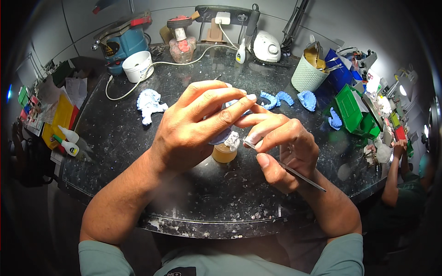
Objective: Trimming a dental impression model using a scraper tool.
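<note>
My left hand (189, 122) arches over a small blue and white piece, its fingers closed on it. The blue part is mostly hidden; a rough white lump (233, 141) shows beneath the fingers and looks like plaster. In my right hand (287, 145) is a thin metal hand tool (301, 176), pinched between thumb and fingers. Its tip points left at the white lump; whether they touch I cannot tell. Just below the piece stands a small amber-coloured pot (224, 155), partly covered by my left hand.
Blue moulded pieces, like dental impressions, lie at left (150, 105) and right (307, 100). A white cup (138, 68), a blue machine (124, 46) and a white cable stand behind. At right are a pale green basket (307, 74) and green bins (348, 110). Another person's arm (392, 181) shows far right.
</note>
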`<state>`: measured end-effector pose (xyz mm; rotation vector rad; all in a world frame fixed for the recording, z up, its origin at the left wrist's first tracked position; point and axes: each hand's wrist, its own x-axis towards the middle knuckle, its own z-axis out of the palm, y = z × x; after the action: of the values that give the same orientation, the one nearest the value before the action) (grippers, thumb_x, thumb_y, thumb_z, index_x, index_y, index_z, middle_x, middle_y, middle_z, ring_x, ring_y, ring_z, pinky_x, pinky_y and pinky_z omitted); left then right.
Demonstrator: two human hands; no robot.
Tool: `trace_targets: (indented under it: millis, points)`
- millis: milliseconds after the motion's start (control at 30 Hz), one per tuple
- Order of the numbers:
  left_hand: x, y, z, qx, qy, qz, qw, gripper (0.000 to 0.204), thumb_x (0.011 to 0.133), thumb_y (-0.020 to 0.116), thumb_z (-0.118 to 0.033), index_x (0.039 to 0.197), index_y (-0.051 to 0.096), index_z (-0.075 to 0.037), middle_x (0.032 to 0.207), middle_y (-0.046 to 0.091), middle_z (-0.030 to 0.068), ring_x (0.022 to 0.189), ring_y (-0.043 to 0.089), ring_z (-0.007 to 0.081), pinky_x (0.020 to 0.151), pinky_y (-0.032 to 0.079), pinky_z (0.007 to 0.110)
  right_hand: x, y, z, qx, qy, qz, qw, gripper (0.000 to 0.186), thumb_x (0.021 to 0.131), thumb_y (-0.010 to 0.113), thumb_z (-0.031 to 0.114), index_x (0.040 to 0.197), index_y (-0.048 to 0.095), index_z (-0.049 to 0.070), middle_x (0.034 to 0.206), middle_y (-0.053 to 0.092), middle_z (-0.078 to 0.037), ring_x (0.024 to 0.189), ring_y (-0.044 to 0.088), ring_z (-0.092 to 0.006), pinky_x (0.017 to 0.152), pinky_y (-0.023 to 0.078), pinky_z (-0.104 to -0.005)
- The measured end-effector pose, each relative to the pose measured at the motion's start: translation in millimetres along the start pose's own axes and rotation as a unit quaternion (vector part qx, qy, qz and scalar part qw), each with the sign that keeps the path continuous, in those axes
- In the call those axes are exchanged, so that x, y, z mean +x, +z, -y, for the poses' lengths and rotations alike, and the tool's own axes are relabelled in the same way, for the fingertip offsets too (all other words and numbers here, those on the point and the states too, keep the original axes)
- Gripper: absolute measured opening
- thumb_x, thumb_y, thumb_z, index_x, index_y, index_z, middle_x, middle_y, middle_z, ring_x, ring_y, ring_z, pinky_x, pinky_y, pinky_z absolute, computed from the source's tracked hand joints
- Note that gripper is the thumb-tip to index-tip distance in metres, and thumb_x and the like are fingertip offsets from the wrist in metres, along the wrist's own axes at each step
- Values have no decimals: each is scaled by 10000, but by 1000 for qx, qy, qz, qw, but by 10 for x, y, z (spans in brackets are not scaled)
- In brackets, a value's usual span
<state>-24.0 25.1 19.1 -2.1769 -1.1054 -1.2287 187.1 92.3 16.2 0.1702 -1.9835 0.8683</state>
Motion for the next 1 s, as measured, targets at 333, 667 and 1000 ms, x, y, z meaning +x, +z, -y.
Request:
trace_targets:
  millis: [333,667,1000]
  points:
    - [12,7,6,10,30,-5,999,486,759,755,-84,1244,734,-71,1161,697,76,1100,651,280,916,576,390,2,-14,-13,-21,-16,7,1000,246,752,671,-66,969,613,35,948,702,-118,1102,719,-344,1114,455,-560]
    - [3,1,19,16,39,5,999,498,751,723,-101,1249,728,-86,1164,690,57,1094,646,275,903,582,381,40,-70,33,-46,-3,38,998,219,741,679,-55,937,642,34,942,710,-107,1084,728,-336,1102,464,-553]
    - [-13,18,14,-15,-9,7,1000,447,747,773,-63,1193,753,-75,1168,700,90,1095,650,300,950,551,418,-45,-77,-38,195,120,-56,972,149,874,619,5,1022,613,13,1025,667,-121,1152,650,-288,1087,460,-479]
